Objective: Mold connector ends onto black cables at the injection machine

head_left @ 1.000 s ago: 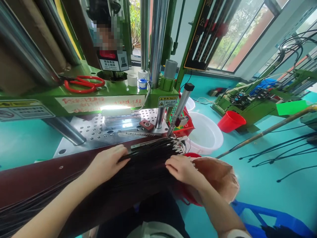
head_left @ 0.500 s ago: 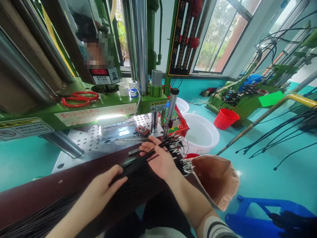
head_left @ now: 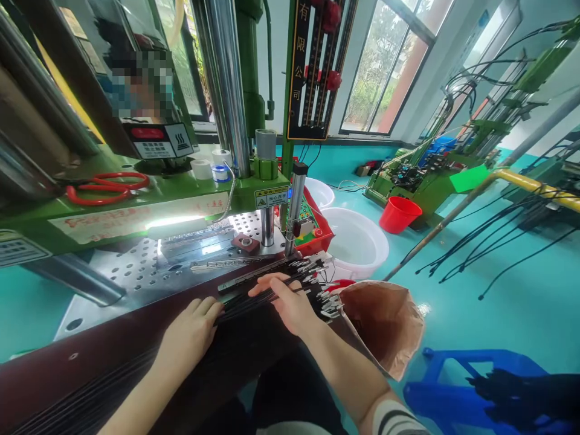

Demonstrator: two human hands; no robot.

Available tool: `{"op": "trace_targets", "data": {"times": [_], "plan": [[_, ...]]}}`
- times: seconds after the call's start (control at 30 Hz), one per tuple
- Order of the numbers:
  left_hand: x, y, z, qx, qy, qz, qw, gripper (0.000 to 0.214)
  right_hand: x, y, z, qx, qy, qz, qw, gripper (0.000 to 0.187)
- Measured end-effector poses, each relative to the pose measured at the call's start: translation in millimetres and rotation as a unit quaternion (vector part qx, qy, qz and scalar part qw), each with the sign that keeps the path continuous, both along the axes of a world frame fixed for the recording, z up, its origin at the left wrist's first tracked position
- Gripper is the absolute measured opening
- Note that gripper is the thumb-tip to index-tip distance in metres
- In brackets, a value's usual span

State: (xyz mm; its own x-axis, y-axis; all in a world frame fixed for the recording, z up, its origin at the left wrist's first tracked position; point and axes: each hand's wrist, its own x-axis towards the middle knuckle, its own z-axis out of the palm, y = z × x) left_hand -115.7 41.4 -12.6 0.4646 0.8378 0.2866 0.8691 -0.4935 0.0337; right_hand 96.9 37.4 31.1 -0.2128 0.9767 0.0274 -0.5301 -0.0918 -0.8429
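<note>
A bundle of thin black cables [head_left: 242,309] lies along the brown table edge, its pale metal-tipped connector ends [head_left: 331,303] fanned out at the right. My left hand [head_left: 193,326] is closed over the cables left of the middle, fingertips hidden beneath. Nearer the connectors, my right hand [head_left: 292,305] has its thumb and fingers closed around some of the cables. Just beyond the hands lies a narrow metal strip [head_left: 229,285], and behind it a slotted metal bar [head_left: 212,264].
A green press [head_left: 181,208] with red-handled scissors [head_left: 109,188] on its ledge stands ahead. At right are an open brown paper-lined bin [head_left: 408,326], a white tub [head_left: 362,241], a red bucket [head_left: 400,214] and a blue stool [head_left: 430,393]. Cables hang from a yellow rail [head_left: 521,176].
My right hand has turned from palm-up with spread fingers to fingers closed on the cables. My left hand has rolled palm-down over the bundle. The view has shifted to the right.
</note>
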Motion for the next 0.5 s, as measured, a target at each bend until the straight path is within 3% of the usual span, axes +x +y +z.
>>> {"op": "trace_targets", "data": {"times": [0.13,0.23,0.3,0.4,0.5], "plan": [[-7,-7,10.0,0.148,-0.036,0.026,0.988,0.021,-3,-4,-8.3,-0.070,0.063,0.005,0.996,0.029],[-8,-19,23.6,0.182,-0.041,0.062,0.980,0.024,-9,-5,-9.5,-0.162,0.103,0.101,0.976,0.044],[-6,-35,29.7,0.160,-0.044,0.047,0.985,0.028,-11,-2,-4.8,-0.163,0.115,0.142,0.970,0.044],[-3,-69,25.2,0.092,-0.083,-0.020,0.992,0.033,-9,4,8.8,-0.077,0.125,0.117,0.982,0.032],[-3,-104,7.1,-0.085,-0.120,-0.027,0.989,0.020,-3,5,23.5,-0.007,0.073,0.128,0.989,0.025]]}}
